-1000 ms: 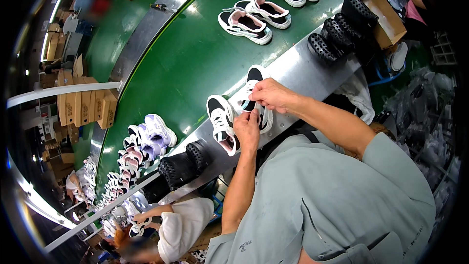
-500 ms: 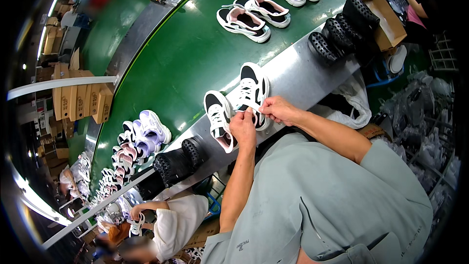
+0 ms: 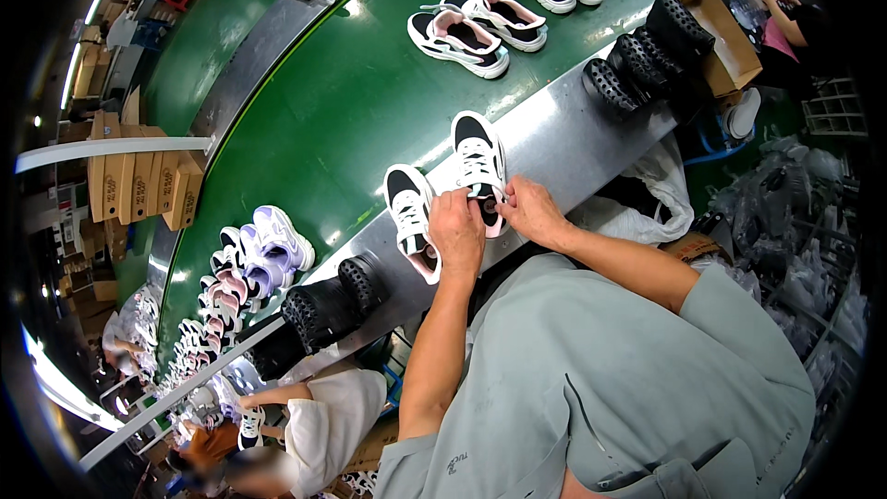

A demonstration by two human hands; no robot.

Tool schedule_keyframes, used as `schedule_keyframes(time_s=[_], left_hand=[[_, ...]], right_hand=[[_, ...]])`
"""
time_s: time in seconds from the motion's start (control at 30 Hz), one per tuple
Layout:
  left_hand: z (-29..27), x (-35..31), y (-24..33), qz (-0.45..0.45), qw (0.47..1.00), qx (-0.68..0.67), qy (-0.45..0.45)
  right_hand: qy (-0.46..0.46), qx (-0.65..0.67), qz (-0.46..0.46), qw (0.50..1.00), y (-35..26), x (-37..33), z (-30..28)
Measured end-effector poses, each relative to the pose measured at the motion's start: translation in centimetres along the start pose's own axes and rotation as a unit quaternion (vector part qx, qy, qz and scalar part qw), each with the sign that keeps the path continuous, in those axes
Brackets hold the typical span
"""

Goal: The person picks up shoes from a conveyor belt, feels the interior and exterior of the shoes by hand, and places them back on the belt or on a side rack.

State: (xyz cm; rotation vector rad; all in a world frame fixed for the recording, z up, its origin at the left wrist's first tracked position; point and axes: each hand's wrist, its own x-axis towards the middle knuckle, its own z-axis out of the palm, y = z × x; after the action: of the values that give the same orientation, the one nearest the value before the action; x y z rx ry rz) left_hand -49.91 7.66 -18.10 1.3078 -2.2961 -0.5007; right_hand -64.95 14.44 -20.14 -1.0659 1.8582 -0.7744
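Two hands at the collar of a black-and-white shoe

Head view: we find the shoe [image 3: 478, 162] upright on the metal ledge [image 3: 577, 129], its toe pointing toward the green table [image 3: 323, 134]. We observe the right hand [image 3: 536, 212] with thumb and finger pinched on the collar's right edge. The left hand [image 3: 457, 225] rests at the collar's left side, fingers bent; its back hides the fingertips, so we cannot tell what they grip. We note a second shoe [image 3: 407, 208] just beside it on the left, and a pair of pink-lined shoes [image 3: 462, 42] farther off on the table.
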Motion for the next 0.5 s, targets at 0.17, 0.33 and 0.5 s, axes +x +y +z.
schedule_keyframes(time_s=[0.17, 0.33, 0.5], left_hand=[[0.8, -0.3, -0.7, -0.122, 0.980, -0.156, -0.020], [1.0, -0.5, -1.7, -0.303, 0.884, -0.352, -0.055], [0.7, -0.4, -3.1, -0.350, 0.813, -0.462, -0.060]], right_hand=[[0.024, -0.006, -0.022, 0.999, 0.5, -0.4, 0.7], [0.045, 0.052, 0.009, 0.998, -0.1, -1.3, 1.6], [0.071, 0.084, 0.012, 0.994, -0.5, -1.9, 2.8]])
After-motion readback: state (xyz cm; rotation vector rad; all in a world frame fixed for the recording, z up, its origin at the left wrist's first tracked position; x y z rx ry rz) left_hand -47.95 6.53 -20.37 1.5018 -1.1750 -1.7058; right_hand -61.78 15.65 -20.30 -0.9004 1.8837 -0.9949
